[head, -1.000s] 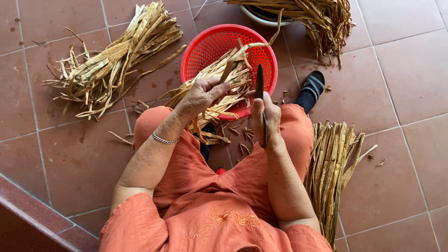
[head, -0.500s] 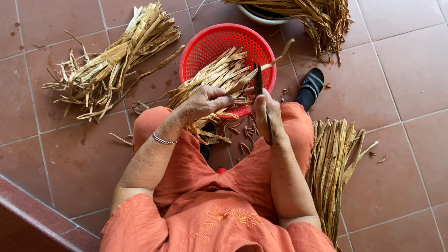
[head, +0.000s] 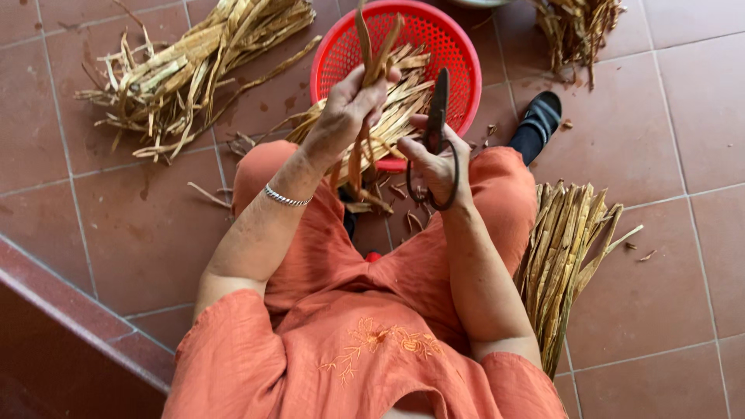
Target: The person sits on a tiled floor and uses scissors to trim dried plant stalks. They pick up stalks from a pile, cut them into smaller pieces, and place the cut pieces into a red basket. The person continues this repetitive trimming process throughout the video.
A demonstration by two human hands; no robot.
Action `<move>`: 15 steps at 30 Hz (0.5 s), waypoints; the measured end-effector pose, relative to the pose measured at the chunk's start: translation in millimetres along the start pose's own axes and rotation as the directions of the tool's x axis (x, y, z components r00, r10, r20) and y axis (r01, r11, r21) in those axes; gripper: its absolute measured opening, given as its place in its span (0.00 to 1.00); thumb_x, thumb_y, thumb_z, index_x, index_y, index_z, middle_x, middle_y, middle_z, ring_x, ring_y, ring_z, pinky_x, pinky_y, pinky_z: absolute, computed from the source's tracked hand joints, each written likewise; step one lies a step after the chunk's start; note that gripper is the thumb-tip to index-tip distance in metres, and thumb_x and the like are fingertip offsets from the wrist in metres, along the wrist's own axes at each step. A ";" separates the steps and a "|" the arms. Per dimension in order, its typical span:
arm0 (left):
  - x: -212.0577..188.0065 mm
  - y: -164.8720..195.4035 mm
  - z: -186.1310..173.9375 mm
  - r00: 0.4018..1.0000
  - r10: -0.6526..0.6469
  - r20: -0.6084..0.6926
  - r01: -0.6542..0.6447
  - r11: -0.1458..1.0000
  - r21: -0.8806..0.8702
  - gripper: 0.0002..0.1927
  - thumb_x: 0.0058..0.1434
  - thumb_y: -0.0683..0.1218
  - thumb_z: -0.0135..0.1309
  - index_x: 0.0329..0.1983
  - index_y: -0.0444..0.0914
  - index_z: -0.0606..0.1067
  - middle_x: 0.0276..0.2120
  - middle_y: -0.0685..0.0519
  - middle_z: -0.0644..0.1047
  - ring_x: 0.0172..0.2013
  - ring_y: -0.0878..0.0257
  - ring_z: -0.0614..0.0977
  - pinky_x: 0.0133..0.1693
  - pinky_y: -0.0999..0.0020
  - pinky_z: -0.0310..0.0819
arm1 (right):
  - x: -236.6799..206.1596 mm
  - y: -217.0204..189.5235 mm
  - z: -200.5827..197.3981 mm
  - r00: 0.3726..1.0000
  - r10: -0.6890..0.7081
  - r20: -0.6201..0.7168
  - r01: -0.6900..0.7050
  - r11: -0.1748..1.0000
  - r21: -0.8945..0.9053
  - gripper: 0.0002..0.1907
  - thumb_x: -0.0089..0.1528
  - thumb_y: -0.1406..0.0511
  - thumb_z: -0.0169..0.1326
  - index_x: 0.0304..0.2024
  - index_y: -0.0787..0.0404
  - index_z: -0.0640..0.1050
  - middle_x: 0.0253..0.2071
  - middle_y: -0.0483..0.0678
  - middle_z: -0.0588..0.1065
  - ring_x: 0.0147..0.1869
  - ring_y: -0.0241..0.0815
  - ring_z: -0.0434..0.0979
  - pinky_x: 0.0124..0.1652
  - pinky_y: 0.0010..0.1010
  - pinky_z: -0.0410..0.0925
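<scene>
Dried plant strips [head: 371,85]: a small bunch, count unclear but at least two long pieces, is standing upright in the left hand [head: 347,109], over the near rim of the red basket [head: 458,58]. The left hand is closing tightly around the bunch at its middle; the strip tips are rising above the fingers and the lower ends are hanging down between the knees.

The right hand [head: 436,167] is gripping one pair of dark scissors [head: 436,132], fingers through the loop handles, blades pointing away toward the far side and lying close together. The scissors are sitting just right of the held strips; whether they are touching cannot be told.

Containers: one red perforated basket, round, on the floor just beyond the knees. It is holding a loose heap of strips [head: 403,97] that is spilling over its near-left rim.

Loose piles on the tiled floor [head: 675,155]: three. One large pile [head: 186,70] far left, one pile [head: 574,23] far right, one bundle [head: 563,256] lying beside the right thigh. Short offcuts [head: 209,194] are lying scattered near the left knee.

One silver bracelet [head: 285,198] is sitting on the left wrist. One dark sandal [head: 535,124] is showing right of the basket.
</scene>
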State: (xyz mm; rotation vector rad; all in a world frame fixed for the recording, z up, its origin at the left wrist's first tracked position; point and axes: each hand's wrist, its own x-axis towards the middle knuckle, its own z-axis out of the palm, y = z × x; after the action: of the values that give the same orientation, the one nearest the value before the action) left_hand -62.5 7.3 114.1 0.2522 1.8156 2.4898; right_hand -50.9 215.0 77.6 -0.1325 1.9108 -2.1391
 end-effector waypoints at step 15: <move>-45.0 15.3 55.9 0.973 0.225 -0.046 -0.230 0.959 -0.163 0.21 0.79 0.42 0.56 0.69 0.38 0.63 0.47 0.52 0.71 0.45 0.65 0.73 0.49 0.71 0.67 | -40.2 12.0 53.2 0.953 -0.298 0.056 0.299 0.954 -0.009 0.09 0.66 0.73 0.54 0.49 0.64 0.75 0.37 0.40 0.74 0.41 0.28 0.70 0.43 0.24 0.69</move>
State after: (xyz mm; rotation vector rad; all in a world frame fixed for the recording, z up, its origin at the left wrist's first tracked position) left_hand -8.3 49.1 140.6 0.4443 1.6586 2.7947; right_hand 2.3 173.1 76.9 -0.5084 1.9846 -2.2774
